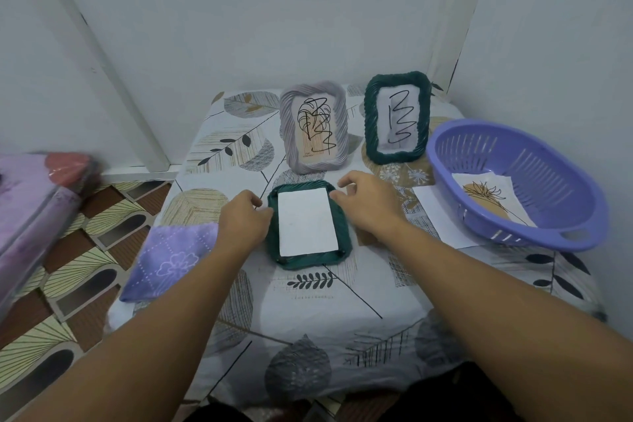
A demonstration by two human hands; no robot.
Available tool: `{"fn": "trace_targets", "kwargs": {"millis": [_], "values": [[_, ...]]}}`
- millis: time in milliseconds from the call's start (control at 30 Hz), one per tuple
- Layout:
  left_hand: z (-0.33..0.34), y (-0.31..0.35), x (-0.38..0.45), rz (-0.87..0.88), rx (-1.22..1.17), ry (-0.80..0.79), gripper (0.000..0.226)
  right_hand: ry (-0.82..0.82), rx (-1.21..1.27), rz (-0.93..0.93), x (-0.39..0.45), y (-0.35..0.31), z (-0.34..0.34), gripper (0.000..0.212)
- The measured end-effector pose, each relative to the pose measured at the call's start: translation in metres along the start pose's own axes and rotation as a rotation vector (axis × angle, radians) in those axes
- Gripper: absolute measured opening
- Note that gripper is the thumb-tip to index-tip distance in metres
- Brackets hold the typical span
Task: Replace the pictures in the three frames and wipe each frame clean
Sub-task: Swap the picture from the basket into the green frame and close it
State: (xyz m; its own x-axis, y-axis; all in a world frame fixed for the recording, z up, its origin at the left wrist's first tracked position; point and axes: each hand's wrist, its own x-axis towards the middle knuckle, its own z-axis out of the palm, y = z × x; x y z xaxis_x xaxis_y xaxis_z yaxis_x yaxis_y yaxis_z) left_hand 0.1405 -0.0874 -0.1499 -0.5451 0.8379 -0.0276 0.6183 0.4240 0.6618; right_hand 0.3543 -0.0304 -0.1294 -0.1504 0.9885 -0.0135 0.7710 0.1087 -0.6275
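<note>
Green frame face-down on the table, hands at its sides

The left hand (244,218) and right hand (366,204) curl at the green frame (308,259) edges — fingertips hidden, actual grip unclear; white sheet (306,221) covers its back.

A dark green woven frame (309,262) is lying face down on the table, a white backing sheet (306,222) showing within it. A grey twisted frame (313,127) and a second dark green frame (397,117) are standing upright behind it, each holding a scribbled picture. A purple cloth (171,260) is lying folded at the left. A leaf picture (488,197) is resting in the basket.
</note>
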Motion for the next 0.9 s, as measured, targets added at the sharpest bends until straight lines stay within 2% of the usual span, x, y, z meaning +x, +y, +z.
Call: {"fn": "trace_targets", "kwargs": {"millis": [100, 300, 367, 533, 667, 900], "values": [[0.001, -0.001, 0.001, -0.008, 0.068, -0.020, 0.013, -0.005, -0.103, 0.065, 0.001, 0.009, -0.004, 0.041], [0.003, -0.004, 0.002, -0.027, 0.010, -0.048, 0.013, -0.094, -0.324, 0.218, -0.007, 0.024, -0.012, 0.090], [0.003, -0.005, 0.002, -0.036, -0.009, -0.046, 0.014, -0.098, -0.347, 0.244, -0.008, 0.026, -0.011, 0.100], [0.003, -0.005, 0.002, -0.054, -0.044, -0.050, 0.012, -0.106, -0.293, 0.290, -0.009, 0.027, -0.015, 0.105], [0.002, -0.005, 0.003, -0.057, -0.046, -0.062, 0.011, -0.067, -0.253, 0.345, -0.005, 0.023, -0.021, 0.119], [0.003, -0.008, 0.006, -0.070, -0.067, -0.062, 0.015, 0.001, -0.062, 0.196, 0.001, 0.015, -0.024, 0.102]]}}
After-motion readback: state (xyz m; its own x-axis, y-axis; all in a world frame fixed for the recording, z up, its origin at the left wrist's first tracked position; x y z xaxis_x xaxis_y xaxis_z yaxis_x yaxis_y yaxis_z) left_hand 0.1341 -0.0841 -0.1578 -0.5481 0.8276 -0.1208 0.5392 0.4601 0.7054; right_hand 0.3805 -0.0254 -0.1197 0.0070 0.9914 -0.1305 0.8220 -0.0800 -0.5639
